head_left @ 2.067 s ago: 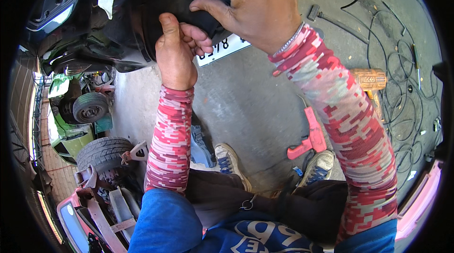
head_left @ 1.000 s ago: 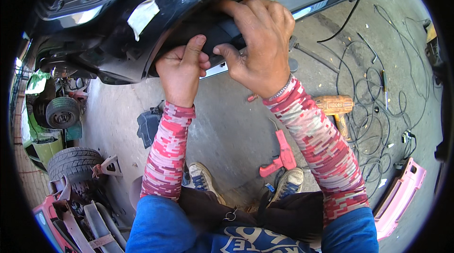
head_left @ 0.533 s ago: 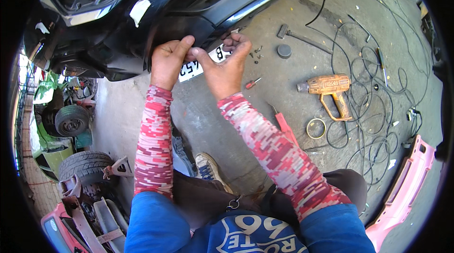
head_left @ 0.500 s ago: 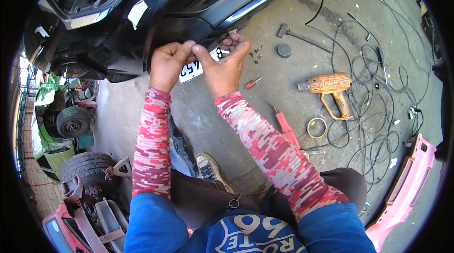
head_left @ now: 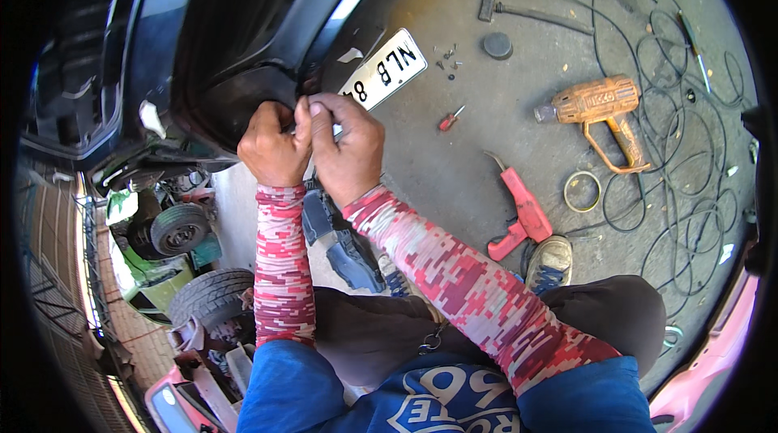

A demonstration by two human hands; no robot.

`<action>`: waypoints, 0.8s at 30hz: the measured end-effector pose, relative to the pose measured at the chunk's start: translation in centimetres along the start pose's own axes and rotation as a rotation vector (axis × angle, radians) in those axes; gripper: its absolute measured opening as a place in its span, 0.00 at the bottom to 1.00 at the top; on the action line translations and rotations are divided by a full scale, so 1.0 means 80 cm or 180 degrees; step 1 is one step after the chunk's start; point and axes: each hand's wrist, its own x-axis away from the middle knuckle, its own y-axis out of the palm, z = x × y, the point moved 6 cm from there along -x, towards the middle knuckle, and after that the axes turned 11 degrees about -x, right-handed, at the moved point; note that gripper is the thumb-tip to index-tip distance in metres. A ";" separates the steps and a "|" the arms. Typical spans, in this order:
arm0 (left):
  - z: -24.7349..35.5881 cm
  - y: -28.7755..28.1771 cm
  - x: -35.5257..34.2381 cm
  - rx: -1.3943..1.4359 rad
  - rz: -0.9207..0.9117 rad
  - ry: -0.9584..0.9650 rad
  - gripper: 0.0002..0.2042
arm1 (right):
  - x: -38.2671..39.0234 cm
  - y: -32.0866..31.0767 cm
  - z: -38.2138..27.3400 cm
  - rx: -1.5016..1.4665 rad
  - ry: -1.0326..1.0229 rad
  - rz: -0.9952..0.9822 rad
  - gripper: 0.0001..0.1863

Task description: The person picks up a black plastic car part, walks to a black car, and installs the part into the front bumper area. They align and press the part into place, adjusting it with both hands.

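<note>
My left hand (head_left: 272, 145) is closed at the lower edge of a black car bumper (head_left: 235, 101), thumb against the bent fingers. Right beside it, my right hand (head_left: 350, 148) pinches with its thumb up near the left thumb. The two hands meet at the fingertips; whatever lies between them is hidden or too small to name. Beyond my right hand a white number plate (head_left: 395, 67) with black characters lies at a slant, its near end covered by that hand.
To the right on the concrete lie a hammer (head_left: 541, 17), a black round cap (head_left: 497, 46), several small screws (head_left: 448, 60), a red screwdriver (head_left: 450, 119), an orange heat gun (head_left: 596, 101), a red soldering gun (head_left: 525, 210), a tape roll (head_left: 582, 191) and tangled cables. Tyres (head_left: 212, 295) and car parts stand left.
The view has turned, and more of the plate shows. My right hand's fingers, raised apart before, are now curled in close to my left hand near the bumper edge.
</note>
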 end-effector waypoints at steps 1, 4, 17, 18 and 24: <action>0.003 0.000 0.000 -0.0125 -0.0034 0.0100 0.20 | 0.002 0.003 -0.001 -0.0001 0.0062 -0.0018 0.07; 0.007 -0.003 0.001 -0.0236 -0.0205 0.0132 0.20 | 0.005 0.012 -0.009 -0.0171 0.0230 -0.0133 0.08; 0.004 -0.013 0.010 -0.0176 -0.0527 0.0182 0.10 | 0.001 0.017 -0.028 -0.0419 0.0141 -0.0489 0.16; 0.004 -0.015 0.011 -0.0096 -0.0527 0.0208 0.10 | 0.003 0.018 -0.031 -0.0401 0.0170 -0.0587 0.17; -0.001 -0.013 0.014 0.0231 -0.0489 0.0126 0.14 | 0.009 0.023 -0.039 -0.0127 0.0032 -0.0598 0.24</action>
